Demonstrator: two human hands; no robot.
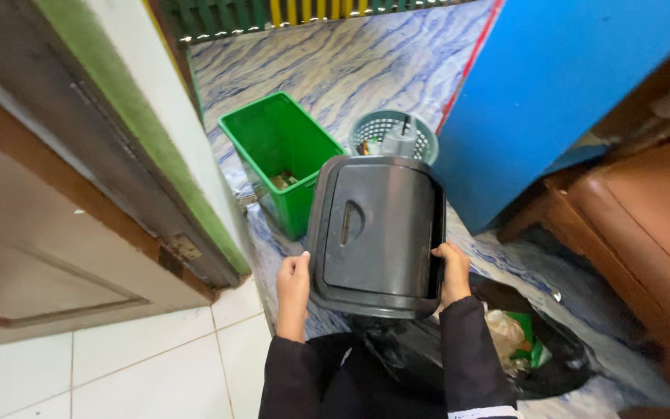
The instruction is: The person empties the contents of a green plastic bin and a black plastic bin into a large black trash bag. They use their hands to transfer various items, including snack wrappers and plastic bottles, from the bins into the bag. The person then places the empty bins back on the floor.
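Note:
A dark grey bin lid (375, 233) with a swing flap and a moulded handle is held flat in front of me. My left hand (293, 289) grips its near left edge. My right hand (453, 273) grips its right edge, with fingers over the rim. Both arms wear black sleeves. Below the lid lies a black rubbish bag (540, 353), open, with plastic wrappers and green scraps showing inside. Whatever is directly under the lid is hidden.
A green rectangular bin (273, 136) stands beyond the lid with some scraps inside. Behind it sits a teal round mesh basket (420, 136). A blue panel (552, 85) and brown furniture (645, 225) are on the right. A door and frame (118, 171) stand left.

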